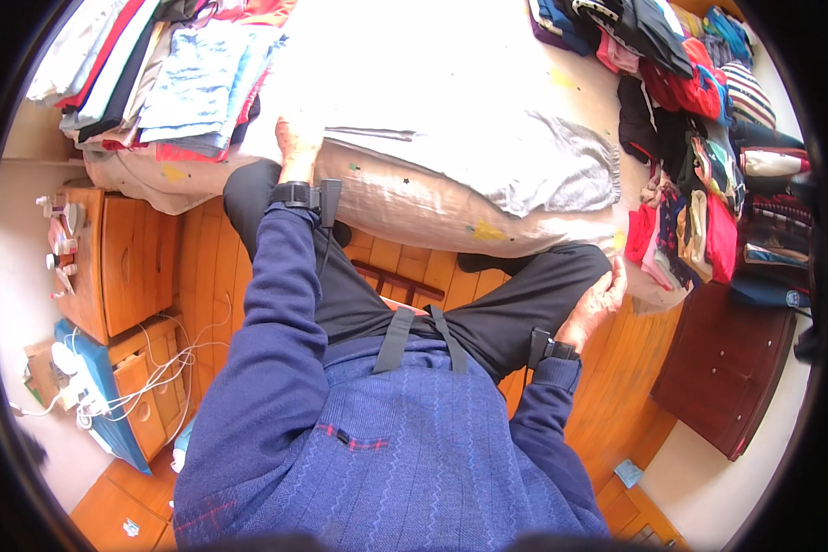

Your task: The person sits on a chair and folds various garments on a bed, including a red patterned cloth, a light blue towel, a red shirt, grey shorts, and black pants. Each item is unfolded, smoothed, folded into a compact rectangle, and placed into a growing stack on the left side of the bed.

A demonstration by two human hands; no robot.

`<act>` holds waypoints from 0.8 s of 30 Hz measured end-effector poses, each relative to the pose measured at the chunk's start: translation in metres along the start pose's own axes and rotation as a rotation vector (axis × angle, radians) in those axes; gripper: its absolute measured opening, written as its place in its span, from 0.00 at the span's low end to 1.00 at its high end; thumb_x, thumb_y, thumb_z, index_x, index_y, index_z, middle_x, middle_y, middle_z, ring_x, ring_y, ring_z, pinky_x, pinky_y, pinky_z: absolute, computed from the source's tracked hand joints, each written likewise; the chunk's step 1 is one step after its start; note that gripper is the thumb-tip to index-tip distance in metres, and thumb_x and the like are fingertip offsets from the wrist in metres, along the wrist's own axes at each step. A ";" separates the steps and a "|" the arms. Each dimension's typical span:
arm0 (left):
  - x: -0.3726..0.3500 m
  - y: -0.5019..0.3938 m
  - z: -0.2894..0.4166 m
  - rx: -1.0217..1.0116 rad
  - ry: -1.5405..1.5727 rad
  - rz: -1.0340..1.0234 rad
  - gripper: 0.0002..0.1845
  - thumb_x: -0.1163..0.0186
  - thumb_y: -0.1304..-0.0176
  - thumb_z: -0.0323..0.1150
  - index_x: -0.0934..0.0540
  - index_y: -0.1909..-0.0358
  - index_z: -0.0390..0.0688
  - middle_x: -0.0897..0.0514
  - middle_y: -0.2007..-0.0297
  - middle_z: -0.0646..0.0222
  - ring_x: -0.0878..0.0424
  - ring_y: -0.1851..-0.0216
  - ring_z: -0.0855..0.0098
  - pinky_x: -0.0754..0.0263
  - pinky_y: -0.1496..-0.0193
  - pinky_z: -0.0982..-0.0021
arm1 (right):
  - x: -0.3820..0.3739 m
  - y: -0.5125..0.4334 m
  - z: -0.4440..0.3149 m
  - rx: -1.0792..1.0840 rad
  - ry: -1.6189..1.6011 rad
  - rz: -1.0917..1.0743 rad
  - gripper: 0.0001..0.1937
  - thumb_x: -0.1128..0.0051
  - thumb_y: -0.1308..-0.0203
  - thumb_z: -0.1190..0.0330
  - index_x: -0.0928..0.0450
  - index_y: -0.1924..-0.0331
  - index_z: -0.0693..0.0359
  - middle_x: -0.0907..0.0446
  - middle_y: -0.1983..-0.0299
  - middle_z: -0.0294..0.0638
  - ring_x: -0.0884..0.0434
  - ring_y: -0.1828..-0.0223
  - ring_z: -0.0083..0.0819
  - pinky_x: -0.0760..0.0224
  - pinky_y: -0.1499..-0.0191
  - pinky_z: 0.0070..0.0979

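My left hand (299,138) lies at the near edge of the bed, at the left end of a pale garment, possibly trousers; glare hides whether its fingers grip the cloth. The garment's grey, wrinkled end (559,165) spreads to the right across the bed's edge. Beside my right knee, my right hand (604,297) is held palm partly up with the fingers loosely curled and nothing seen in it. Left of my left hand lies a stack of folded clothes (193,83), a light blue patterned piece on top. Both wrists wear black straps with small devices.
Folded clothes (683,241) and heaped garments (690,76) line the bed's right side. A wooden cabinet (138,262) with small bottles stands at left, above loose white cables (159,376). A dark red cabinet (724,366) is at right. My knees nearly touch the bed.
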State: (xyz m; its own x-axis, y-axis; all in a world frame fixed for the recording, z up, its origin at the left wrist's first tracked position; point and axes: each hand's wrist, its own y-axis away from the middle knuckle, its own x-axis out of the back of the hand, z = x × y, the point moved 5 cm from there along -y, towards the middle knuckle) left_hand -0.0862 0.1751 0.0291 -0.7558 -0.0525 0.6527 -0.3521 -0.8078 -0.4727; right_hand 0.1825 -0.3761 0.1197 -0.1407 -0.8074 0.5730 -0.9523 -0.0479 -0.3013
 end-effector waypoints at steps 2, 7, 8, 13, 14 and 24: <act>0.018 -0.006 -0.002 -0.025 -0.077 0.055 0.14 0.39 0.35 0.41 0.12 0.63 0.41 0.10 0.65 0.56 0.11 0.63 0.55 0.18 0.57 0.58 | 0.001 0.001 0.000 -0.010 -0.005 0.003 0.17 0.55 0.21 0.75 0.23 0.35 0.70 0.18 0.39 0.49 0.20 0.37 0.35 0.32 0.31 0.30; 0.048 -0.008 0.000 0.188 -0.051 0.155 0.14 0.36 0.34 0.41 0.13 0.62 0.39 0.10 0.66 0.59 0.11 0.62 0.56 0.19 0.56 0.61 | -0.001 -0.001 0.003 -0.020 -0.025 0.016 0.16 0.54 0.21 0.74 0.23 0.36 0.70 0.17 0.39 0.48 0.20 0.37 0.35 0.31 0.31 0.29; 0.049 -0.009 0.010 0.101 0.047 0.207 0.14 0.36 0.34 0.41 0.13 0.63 0.39 0.10 0.67 0.58 0.11 0.63 0.57 0.19 0.57 0.61 | -0.001 -0.001 0.003 0.012 0.005 0.027 0.16 0.53 0.23 0.76 0.22 0.38 0.70 0.16 0.41 0.48 0.19 0.39 0.36 0.30 0.32 0.30; 0.015 -0.004 0.071 -0.107 0.340 0.138 0.10 0.41 0.42 0.30 0.27 0.81 0.45 0.25 0.82 0.75 0.30 0.81 0.71 0.37 0.77 0.65 | -0.001 -0.003 0.008 0.063 -0.001 0.052 0.14 0.52 0.26 0.79 0.19 0.42 0.70 0.15 0.45 0.49 0.17 0.42 0.39 0.28 0.34 0.32; 0.002 0.002 0.081 -0.083 0.218 -0.085 0.04 0.38 0.43 0.30 0.20 0.74 0.42 0.16 0.75 0.65 0.17 0.73 0.68 0.26 0.69 0.66 | -0.002 -0.004 0.008 0.076 0.029 0.045 0.15 0.53 0.25 0.78 0.21 0.40 0.70 0.16 0.43 0.48 0.18 0.40 0.38 0.29 0.33 0.31; -0.068 0.075 0.157 -0.216 -0.170 -0.663 0.13 0.38 0.32 0.39 0.13 0.55 0.43 0.15 0.64 0.58 0.17 0.63 0.59 0.22 0.58 0.57 | -0.001 -0.003 0.012 0.051 0.049 0.027 0.16 0.54 0.22 0.77 0.23 0.37 0.71 0.18 0.39 0.49 0.20 0.38 0.36 0.31 0.31 0.30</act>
State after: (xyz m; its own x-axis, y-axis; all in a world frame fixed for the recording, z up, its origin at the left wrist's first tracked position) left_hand 0.0252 0.0262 0.0419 -0.2544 0.3042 0.9180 -0.8222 -0.5678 -0.0397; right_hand 0.1890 -0.3826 0.1108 -0.1801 -0.7789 0.6007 -0.9331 -0.0579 -0.3548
